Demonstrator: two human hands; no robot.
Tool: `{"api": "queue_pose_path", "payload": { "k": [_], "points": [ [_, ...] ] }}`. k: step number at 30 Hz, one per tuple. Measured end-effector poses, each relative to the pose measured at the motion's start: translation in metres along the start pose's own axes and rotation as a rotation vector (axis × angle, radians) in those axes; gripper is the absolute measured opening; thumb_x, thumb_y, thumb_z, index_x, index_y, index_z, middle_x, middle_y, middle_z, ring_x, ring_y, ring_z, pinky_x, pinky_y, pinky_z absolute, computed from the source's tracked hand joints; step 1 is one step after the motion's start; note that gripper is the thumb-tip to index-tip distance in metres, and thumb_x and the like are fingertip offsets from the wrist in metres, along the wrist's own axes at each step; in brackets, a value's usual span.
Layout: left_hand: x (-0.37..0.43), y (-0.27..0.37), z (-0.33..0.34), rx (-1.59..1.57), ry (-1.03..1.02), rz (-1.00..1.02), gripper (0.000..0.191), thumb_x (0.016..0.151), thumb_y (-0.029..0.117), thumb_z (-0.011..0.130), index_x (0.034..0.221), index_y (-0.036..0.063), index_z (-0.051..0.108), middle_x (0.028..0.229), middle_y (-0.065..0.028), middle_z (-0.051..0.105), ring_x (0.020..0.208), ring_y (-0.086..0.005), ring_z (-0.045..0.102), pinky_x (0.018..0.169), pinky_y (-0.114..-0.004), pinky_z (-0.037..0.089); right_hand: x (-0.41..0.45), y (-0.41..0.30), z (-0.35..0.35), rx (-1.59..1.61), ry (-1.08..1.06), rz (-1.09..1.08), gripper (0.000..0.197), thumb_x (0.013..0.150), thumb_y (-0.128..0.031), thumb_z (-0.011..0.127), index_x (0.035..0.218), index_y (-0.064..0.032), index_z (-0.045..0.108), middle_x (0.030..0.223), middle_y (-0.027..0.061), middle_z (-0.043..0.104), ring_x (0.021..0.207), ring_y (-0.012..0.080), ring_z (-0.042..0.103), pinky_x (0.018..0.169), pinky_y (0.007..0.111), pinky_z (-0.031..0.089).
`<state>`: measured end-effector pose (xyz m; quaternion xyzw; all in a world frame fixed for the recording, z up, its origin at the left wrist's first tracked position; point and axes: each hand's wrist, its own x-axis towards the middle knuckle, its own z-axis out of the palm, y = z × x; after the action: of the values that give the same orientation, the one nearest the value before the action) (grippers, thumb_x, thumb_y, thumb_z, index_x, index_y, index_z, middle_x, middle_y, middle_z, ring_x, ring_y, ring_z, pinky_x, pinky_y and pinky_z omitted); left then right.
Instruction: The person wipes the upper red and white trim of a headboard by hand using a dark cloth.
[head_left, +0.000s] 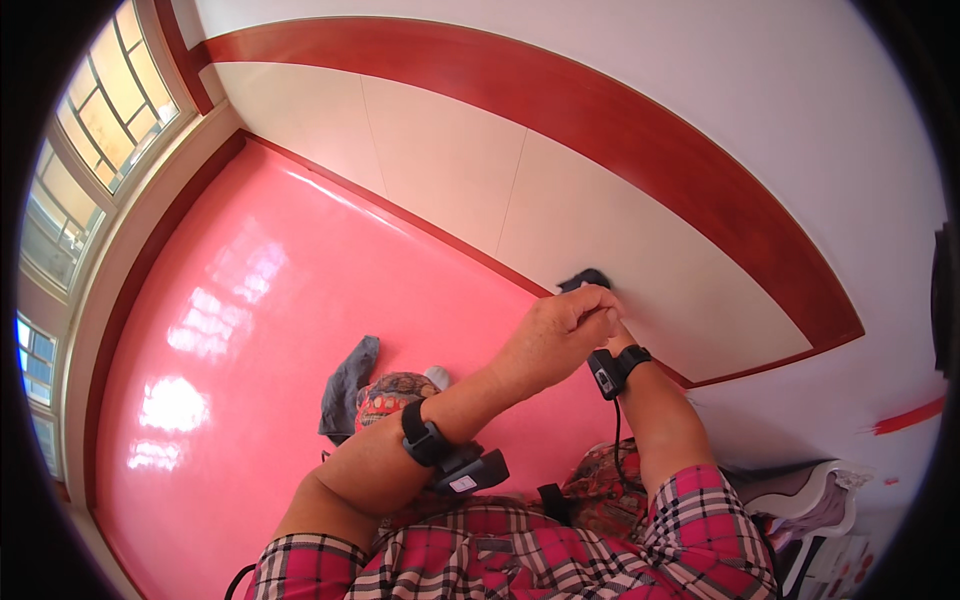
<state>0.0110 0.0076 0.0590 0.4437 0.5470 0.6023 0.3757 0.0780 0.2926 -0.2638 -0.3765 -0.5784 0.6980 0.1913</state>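
Observation:
My left hand (559, 330) reaches up from the left with its fingers curled, crossing in front of my right hand (619, 339). Most of the right hand is hidden behind it. Just past the fingers, against the lower wall panel, is a blurred black thing (589, 279), perhaps a cloth. Which hand has hold of it, if either, I cannot tell. A grey cloth piece (349, 390), shaped like a sock, stands out beside my left knee (394, 394) in patterned trousers. Strapped black devices sit on my left forearm (450, 454) and right wrist (611, 369).
Ahead runs a wall with cream panels (442, 157) and a dark red rail (540, 97). The glossy pink floor (285, 315) reflects windows (112, 105) on the left. A white ornate piece of furniture (814, 491) stands close by my right elbow. A cable (619, 442) hangs from the right wrist device.

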Motion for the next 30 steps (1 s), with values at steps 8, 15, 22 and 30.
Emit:
{"api": "queue_pose_path", "payload": {
  "k": [8, 15, 22, 30],
  "points": [
    [-0.011, -0.002, -0.003, 0.093, 0.022, 0.016, 0.017, 0.091, 0.011, 0.051, 0.1, -0.0018, 0.058, 0.08, -0.0065, 0.062, 0.078, -0.0112, 0.06, 0.072, -0.025, 0.049, -0.076, -0.181, 0.109, 0.118, -0.03, -0.115, 0.025, 0.085, -0.024, 0.063, 0.093, -0.0025, 0.056, 0.085, 0.0071, 0.059, 0.07, 0.0159, 0.059, 0.059, 0.027, 0.052],
    [-0.015, 0.003, -0.009, 0.034, 0.091, 0.135, 0.017, 0.091, 0.01, 0.051, 0.102, -0.0018, 0.057, 0.078, -0.0053, 0.061, 0.074, -0.0098, 0.057, 0.068, -0.024, 0.047, -0.091, -0.295, 0.175, 0.316, -0.165, -0.381, 0.026, 0.086, -0.02, 0.061, 0.102, 0.0005, 0.055, 0.094, 0.0088, 0.06, 0.078, 0.0175, 0.059, 0.064, 0.029, 0.053],
    [-0.02, 0.02, -0.019, -0.237, 0.377, 0.286, 0.017, 0.095, 0.011, 0.047, 0.104, 0.0001, 0.057, 0.079, -0.0033, 0.059, 0.073, -0.0084, 0.056, 0.067, -0.023, 0.048, -0.075, -0.328, 0.217, 0.256, -0.174, -0.585, 0.026, 0.086, -0.021, 0.061, 0.096, 0.0031, 0.058, 0.087, 0.0086, 0.061, 0.073, 0.015, 0.059, 0.061, 0.027, 0.053],
    [-0.021, 0.017, -0.015, -0.236, 0.332, 0.201, 0.017, 0.094, 0.01, 0.047, 0.105, -0.0002, 0.056, 0.077, -0.0018, 0.057, 0.072, -0.0072, 0.054, 0.067, -0.021, 0.047, -0.015, -0.18, 0.22, -0.805, 0.096, -0.694, 0.026, 0.086, -0.028, 0.052, 0.099, -0.0068, 0.061, 0.078, 0.0195, 0.063, 0.072, 0.0401, 0.059, 0.065, 0.046, 0.047]
  ]
}}
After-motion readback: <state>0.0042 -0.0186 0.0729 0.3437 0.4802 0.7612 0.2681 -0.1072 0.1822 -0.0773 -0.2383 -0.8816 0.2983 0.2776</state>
